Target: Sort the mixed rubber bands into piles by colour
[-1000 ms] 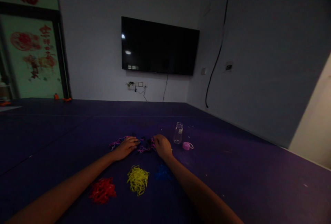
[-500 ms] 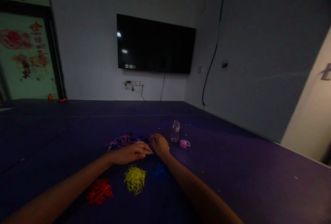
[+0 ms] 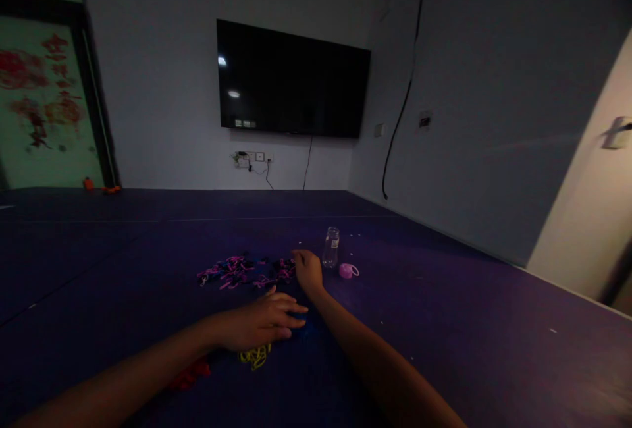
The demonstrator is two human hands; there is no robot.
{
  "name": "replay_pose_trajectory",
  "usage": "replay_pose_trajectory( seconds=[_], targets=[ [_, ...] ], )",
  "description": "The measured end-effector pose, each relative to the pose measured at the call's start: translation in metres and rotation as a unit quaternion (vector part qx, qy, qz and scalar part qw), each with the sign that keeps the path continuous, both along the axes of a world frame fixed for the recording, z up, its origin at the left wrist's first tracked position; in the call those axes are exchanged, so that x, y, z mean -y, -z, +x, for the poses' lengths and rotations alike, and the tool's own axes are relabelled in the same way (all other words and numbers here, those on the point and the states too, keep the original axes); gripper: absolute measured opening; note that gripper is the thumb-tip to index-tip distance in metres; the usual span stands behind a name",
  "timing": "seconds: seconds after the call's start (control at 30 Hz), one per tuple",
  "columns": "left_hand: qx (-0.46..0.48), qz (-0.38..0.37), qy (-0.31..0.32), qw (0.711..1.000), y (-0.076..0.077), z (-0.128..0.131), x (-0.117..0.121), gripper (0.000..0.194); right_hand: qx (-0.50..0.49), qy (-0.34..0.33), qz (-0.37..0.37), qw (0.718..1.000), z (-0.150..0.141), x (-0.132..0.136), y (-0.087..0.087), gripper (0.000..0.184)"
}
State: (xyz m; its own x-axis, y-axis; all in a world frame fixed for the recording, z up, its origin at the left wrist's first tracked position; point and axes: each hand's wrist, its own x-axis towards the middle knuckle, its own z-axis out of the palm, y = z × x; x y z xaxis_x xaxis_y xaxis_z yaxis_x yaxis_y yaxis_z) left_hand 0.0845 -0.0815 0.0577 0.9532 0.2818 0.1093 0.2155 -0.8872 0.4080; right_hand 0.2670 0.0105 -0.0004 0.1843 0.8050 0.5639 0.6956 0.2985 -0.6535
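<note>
Purple surface [image 3: 162,270], mixed bands [image 3: 237,271] spread sideways, right hand [image 3: 308,272] at right end

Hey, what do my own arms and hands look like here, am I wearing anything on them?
Your left hand and right hand show no gloves, and I see no watch, bracelet or ring. No sleeves show on either forearm. It's too dim to make out nails or small markings.
</note>
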Motion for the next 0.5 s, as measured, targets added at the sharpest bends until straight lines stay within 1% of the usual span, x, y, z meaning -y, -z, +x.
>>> replay_pose_trajectory(
  seconds=[0.07,0.13,0.2,0.27,0.3,0.37,0.43,0.5],
  targets=[
    [0.015,0.004,-0.012,1.000,0.004,-0.001,-0.006,0.033,-0.028,0.002,0.003,1.000,0.001,-0.001,0.001,0.037],
    [0.049,0.015,-0.041,0.998,0.010,-0.003,-0.019,0.030,-0.037,0.002,-0.001,0.999,0.002,-0.002,0.002,0.037],
    [0.096,0.048,-0.101,0.989,0.017,-0.009,-0.038,0.028,-0.036,0.001,-0.007,0.999,0.002,-0.003,0.002,0.038],
    [0.137,0.096,-0.177,0.970,0.024,-0.020,-0.061,0.028,-0.032,-0.003,-0.009,0.999,0.002,-0.003,0.002,0.038],
    [0.149,0.117,-0.212,0.959,0.027,-0.027,-0.073,0.028,-0.032,-0.005,-0.008,0.999,0.001,-0.004,0.002,0.037],
    [0.150,0.146,-0.257,0.943,0.035,-0.043,-0.095,0.028,-0.033,-0.008,-0.007,0.999,0.001,-0.004,0.003,0.036],
    [0.133,0.163,-0.269,0.940,0.043,-0.058,-0.111,0.028,-0.037,-0.008,-0.005,0.999,0.000,-0.004,0.003,0.035],
    [0.101,0.180,-0.261,0.943,0.051,-0.068,-0.120,0.028,-0.041,-0.005,-0.004,0.999,-0.001,-0.003,0.003,0.033]
  ],
)
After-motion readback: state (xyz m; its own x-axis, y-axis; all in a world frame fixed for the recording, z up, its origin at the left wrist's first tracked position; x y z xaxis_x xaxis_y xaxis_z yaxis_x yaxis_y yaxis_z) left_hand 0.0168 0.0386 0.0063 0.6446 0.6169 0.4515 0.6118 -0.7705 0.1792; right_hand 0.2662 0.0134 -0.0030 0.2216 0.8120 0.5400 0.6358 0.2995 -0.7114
